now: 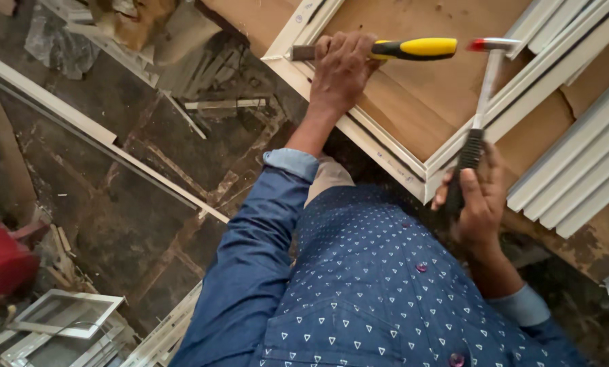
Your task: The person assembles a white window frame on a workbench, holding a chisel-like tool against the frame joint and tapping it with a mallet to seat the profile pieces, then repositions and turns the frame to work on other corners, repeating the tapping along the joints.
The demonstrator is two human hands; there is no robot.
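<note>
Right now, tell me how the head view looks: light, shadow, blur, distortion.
Head view: soft, even light with no hard glare; the floor at left lies in dull shadow. The hammer in the right hand is smeared by motion at its head, while the chisel under the left hand and the frame stay fairly sharp. The wide lens bends the edges.

I see open brown board inside the white frame, room enough to pass between my chisel and hammer. Stacked white strips crowd the right side, and scrap offcuts litter the floor to the left.
</note>
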